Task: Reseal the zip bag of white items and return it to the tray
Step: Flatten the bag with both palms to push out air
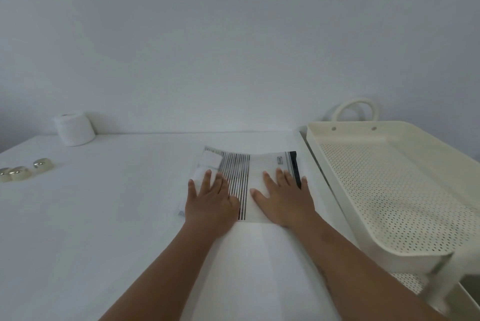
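The clear plastic zip bag with black stripes [244, 178] lies on the white table [104, 217], just left of the cream perforated tray [389, 191]. Both the left hand [210, 201] and right hand [285, 201] press flat on it, fingers spread, gripping nothing. This looks like flattening before sealing; next, pinch along the dark zip edge nearest the tray. Its small label is unreadable.

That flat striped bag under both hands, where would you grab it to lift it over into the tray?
Probably by the dark zip strip along the zip bag's right end, pinched from the right with the right hand. That edge looks stiffest and faces the tray. The left hand could support the bulkier left end, where the white items sit, so they don't swing the bag down.
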A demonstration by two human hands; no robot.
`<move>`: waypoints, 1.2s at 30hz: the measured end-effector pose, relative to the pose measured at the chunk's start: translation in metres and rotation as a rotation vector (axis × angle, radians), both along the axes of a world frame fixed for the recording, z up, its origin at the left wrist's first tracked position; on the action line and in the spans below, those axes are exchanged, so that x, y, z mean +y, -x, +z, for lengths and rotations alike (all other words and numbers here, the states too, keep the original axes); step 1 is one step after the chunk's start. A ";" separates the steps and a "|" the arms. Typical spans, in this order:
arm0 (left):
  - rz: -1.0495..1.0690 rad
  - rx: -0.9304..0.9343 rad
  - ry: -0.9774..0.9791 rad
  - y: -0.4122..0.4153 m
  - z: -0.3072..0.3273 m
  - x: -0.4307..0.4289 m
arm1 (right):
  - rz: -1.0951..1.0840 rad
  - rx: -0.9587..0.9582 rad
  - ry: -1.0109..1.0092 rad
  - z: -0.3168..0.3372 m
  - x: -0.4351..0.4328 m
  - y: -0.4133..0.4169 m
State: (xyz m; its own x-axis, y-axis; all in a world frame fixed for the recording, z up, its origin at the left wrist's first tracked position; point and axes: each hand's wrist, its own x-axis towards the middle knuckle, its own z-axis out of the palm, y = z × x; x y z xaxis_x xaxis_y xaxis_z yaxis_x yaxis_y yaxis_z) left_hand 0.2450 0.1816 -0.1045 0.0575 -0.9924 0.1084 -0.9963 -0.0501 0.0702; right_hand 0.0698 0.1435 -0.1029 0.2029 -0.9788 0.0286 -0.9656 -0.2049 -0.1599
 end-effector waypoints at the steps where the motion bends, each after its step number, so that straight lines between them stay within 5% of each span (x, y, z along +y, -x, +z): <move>1: 0.006 0.002 0.004 0.001 0.000 0.001 | -0.025 -0.010 -0.002 0.001 0.000 0.004; 8: 0.027 0.003 -0.069 0.003 0.012 0.013 | -0.129 -0.020 -0.062 0.015 0.024 0.028; 13: 0.010 -0.098 0.134 0.009 0.030 0.022 | -0.086 -0.029 0.312 0.044 0.026 0.015; 17: -0.100 -0.081 0.263 0.009 0.037 0.000 | 0.127 -0.141 0.115 0.045 0.009 -0.008; 20: -0.111 -0.012 0.116 -0.002 0.035 -0.021 | 0.193 -0.110 0.078 0.028 -0.005 -0.029; 36: -0.029 -0.127 -0.044 -0.005 0.009 -0.041 | 0.054 -0.011 -0.039 0.006 -0.049 -0.002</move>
